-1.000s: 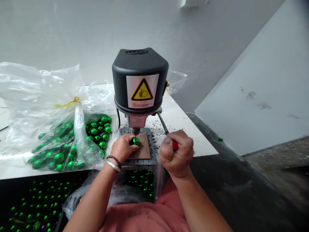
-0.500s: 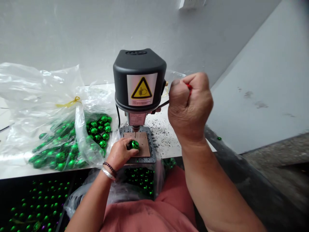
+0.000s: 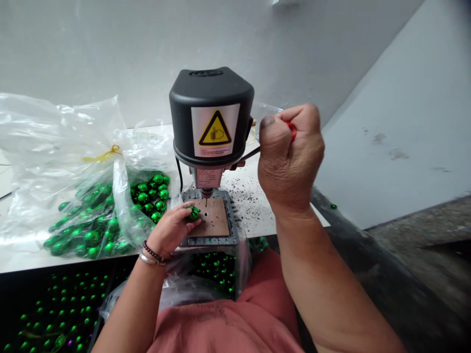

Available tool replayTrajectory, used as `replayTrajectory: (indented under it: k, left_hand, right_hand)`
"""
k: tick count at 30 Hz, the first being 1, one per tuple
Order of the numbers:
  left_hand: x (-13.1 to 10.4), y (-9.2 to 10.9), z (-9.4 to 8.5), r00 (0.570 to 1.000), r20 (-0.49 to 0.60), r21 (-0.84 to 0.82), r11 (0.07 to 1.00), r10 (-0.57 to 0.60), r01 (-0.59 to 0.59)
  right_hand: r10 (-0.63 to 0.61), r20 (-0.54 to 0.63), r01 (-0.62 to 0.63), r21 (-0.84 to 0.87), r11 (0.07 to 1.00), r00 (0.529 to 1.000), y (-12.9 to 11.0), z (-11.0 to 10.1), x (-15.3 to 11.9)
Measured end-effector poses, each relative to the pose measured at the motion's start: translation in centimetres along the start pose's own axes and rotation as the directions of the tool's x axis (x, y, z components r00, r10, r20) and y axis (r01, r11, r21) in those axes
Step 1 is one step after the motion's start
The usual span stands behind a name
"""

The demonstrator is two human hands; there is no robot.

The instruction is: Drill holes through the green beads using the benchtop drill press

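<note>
Green and glossy, a ball (image 3: 193, 213) sits pinched in the left hand (image 3: 171, 226) at a brown board's (image 3: 216, 221) left side, with a drill bit (image 3: 206, 201) just right of that grip, the right hand (image 3: 292, 159) farther right, closed round a red knob (image 3: 293, 131), and a clear bag (image 3: 40, 132) of green balls (image 3: 91, 236) to the grip's left.

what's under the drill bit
A brown board with a small hole, on a grey base whose middle it hides; the left hand and green ball cover part of the board.
</note>
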State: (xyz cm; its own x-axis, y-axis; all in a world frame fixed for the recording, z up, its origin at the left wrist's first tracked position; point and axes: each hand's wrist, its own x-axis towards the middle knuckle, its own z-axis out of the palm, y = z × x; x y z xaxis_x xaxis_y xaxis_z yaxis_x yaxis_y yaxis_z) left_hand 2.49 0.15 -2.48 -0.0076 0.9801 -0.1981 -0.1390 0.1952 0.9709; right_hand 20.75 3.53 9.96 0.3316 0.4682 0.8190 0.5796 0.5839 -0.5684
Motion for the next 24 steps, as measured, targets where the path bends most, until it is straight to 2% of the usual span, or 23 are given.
replayTrajectory:
  k: [3, 5, 7, 9, 12, 15, 19, 24]
  left_hand:
    - [-0.3, 0.1, 0.4, 0.984, 0.030, -0.183, 0.967, -0.173, 0.176]
    - [-0.4, 0.1, 0.6, 0.979, 0.023, -0.206, 0.957, -0.204, 0.205]
    - [-0.2, -0.2, 0.7, 0.989, -0.010, -0.071, 0.987, -0.147, 0.146]
    - [0.3, -0.7, 0.7, 0.998, -0.038, 0.142, 0.988, -0.058, 0.063]
    - [0.9, -1.2, 0.9, 0.998, -0.038, 0.428, 0.903, 0.049, -0.028]
    - [1.1, -1.1, 1.2, 0.994, -0.034, 0.628, 0.776, 0.102, -0.058]
    - [1.0, -0.6, 1.8, 0.988, -0.020, 0.752, 0.653, 0.155, -0.087]
    - [1.1, -0.6, 2.2, 0.989, -0.026, 0.738, 0.670, 0.143, -0.078]
  right_hand:
    - [0.007, 0.004, -0.007, 0.019, 1.000, 1.000, 0.0, 0.0, -0.1]
    - [0.001, 0.001, -0.001, 0.029, 1.000, 1.000, 0.1, 0.0, -0.1]
    - [-0.014, 0.000, 0.014, 0.036, 0.999, 1.000, 0.1, 0.0, -0.2]
    - [-0.017, 0.008, 0.016, 0.037, 0.999, 1.000, 0.2, 0.0, -0.2]
    - [0.007, 0.032, -0.008, 0.047, 0.999, 0.999, 0.1, -0.2, -0.3]
    - [0.020, 0.058, -0.025, 0.074, 0.997, 0.998, -0.1, -0.4, -0.4]
    - [0.014, 0.073, -0.020, 0.089, 0.996, 0.997, 0.1, -0.5, -0.6]
    - [0.009, 0.077, -0.013, 0.045, 0.999, 0.997, 0.2, -0.5, -0.7]
